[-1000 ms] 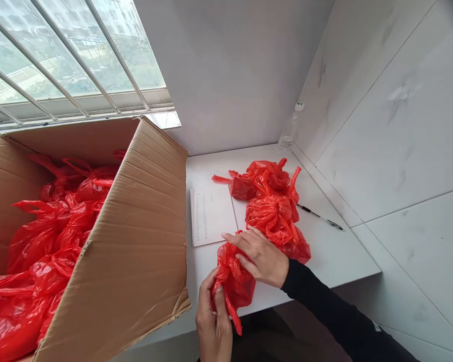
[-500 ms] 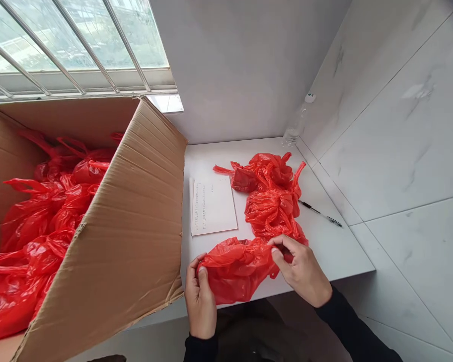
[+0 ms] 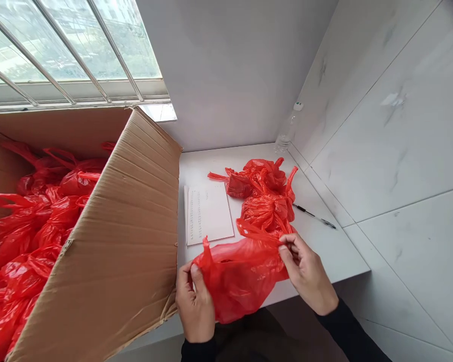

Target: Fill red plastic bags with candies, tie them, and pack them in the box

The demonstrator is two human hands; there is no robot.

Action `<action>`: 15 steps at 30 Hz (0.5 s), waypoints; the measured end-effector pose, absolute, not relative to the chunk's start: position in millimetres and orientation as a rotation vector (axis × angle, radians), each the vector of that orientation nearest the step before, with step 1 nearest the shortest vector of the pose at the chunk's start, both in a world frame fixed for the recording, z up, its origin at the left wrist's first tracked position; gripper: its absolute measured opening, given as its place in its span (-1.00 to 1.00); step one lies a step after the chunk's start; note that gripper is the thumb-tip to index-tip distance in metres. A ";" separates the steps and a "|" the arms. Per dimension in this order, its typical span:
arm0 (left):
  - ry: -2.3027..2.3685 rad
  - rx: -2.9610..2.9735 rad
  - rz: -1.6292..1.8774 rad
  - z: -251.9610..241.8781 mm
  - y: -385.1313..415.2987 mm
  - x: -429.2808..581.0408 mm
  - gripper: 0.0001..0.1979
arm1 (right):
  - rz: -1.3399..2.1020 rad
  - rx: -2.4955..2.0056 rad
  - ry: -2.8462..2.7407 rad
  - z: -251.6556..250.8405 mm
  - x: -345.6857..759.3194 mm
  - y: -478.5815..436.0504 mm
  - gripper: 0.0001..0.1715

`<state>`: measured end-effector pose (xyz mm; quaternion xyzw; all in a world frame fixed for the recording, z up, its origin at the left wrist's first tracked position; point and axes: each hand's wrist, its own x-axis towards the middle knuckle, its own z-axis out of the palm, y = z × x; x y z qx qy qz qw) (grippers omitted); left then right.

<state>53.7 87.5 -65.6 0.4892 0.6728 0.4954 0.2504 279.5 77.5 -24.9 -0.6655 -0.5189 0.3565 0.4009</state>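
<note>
A thin red plastic bag (image 3: 241,281) is stretched between my two hands at the table's front edge. My left hand (image 3: 197,300) pinches its left side, with a handle loop sticking up beside the thumb. Thumb and fingers of my right hand (image 3: 305,269) grip the bag's upper right side. The bag's mouth gapes slightly toward the top; whether anything is inside I cannot tell. Just behind it lies a pile of knotted red bags (image 3: 266,193), bunched together on the white table (image 3: 335,256).
A tall cardboard box (image 3: 124,221) on the left holds several red bags. Between box and pile lie printed sheets of paper (image 3: 213,213). A black pen (image 3: 315,216) rests right of the pile, and a clear bottle (image 3: 285,133) stands in the back corner. A tiled wall (image 3: 400,151) borders the right.
The red bag has been spread wider between my hands, and its handle loops now stand up. My left hand moved slightly left and down. The camera view shifted a little.
</note>
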 end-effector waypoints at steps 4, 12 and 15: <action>1.697 1.386 1.375 -44.9 90.1 64.8 -0.50 | 0.842 -1.735 -1.336 -24.3 283.5 64.2 -0.73; 1.636 1.859 1.313 -18.9 96.6 61.1 -0.88 | 0.521 -1.303 -1.791 13.5 239.9 60.3 -0.68; 1.740 1.842 1.463 -10.9 84.5 56.2 -0.84 | 0.507 -1.396 -2.156 8.1 229.2 72.2 -0.71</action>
